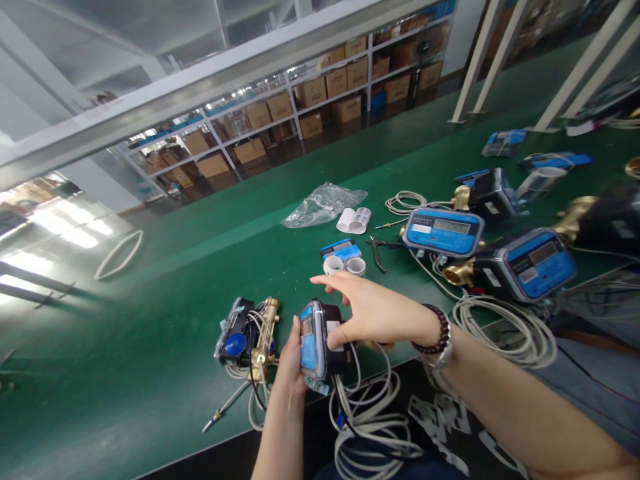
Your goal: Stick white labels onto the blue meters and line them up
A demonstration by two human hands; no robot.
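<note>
My left hand (290, 360) grips a blue-faced meter unit (315, 340) at the table's near edge, its display turned on edge toward the left. My right hand (373, 310), with a bead bracelet on the wrist, rests on the back of that unit, thumb against it and index finger stretched out to the left. White cable coils (367, 413) hang from the unit below the table edge. A second meter with a brass fitting (247, 333) lies on the green table (150, 347) just left of my hands.
Two white rings (345, 265) and a small blue part (341, 250) lie just beyond my hands. Pliers (377, 250), a plastic bag (323, 203), more blue meters (443, 231) (537, 263) and cables (505, 323) fill the right. Shelves of cardboard boxes (310, 93) stand behind.
</note>
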